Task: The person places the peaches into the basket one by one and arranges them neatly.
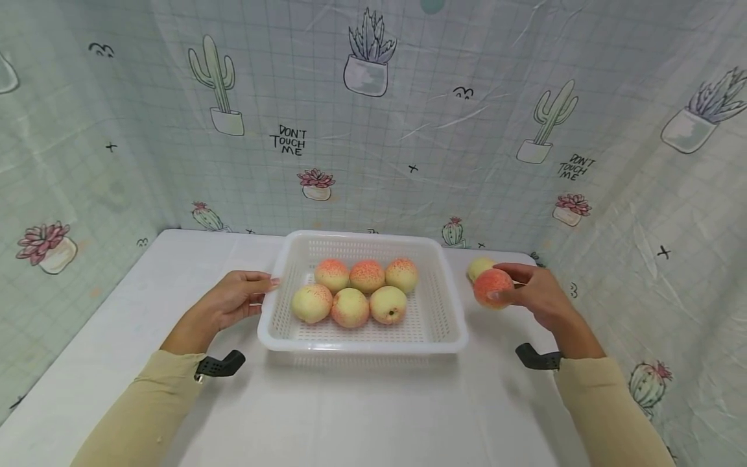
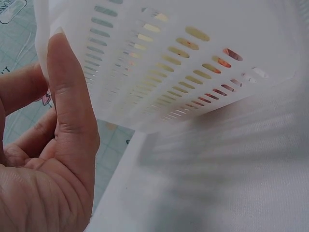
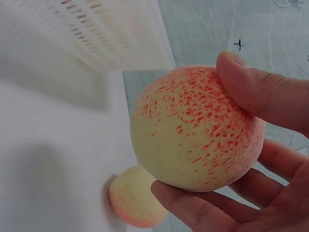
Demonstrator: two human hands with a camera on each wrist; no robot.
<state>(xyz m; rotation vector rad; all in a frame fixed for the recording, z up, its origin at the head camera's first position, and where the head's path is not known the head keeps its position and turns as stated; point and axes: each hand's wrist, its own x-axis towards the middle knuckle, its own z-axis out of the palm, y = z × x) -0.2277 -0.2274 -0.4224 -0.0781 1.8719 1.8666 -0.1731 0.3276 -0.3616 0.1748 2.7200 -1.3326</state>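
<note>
A white perforated plastic basket (image 1: 363, 348) holds several yellow-and-red peaches (image 1: 351, 307) in two rows. At its left rim, my left hand (image 1: 236, 298) pinches the edge, the thumb (image 2: 72, 92) against the outer wall and the other fingers partly hidden behind the rim. To the right of the basket, my right hand (image 1: 539, 293) grips a peach (image 3: 193, 130) with red speckles between thumb and fingers, above the table. Another pale yellow peach (image 1: 480, 267) rests on the table just behind the held one, partly covered by it in the head view.
The basket sits on a white table (image 1: 373, 415) toward the back. A printed curtain (image 1: 373, 130) with cactus drawings closes off the back and both sides, close to the table's edges. Dark straps (image 1: 222, 364) with small devices are on both wrists.
</note>
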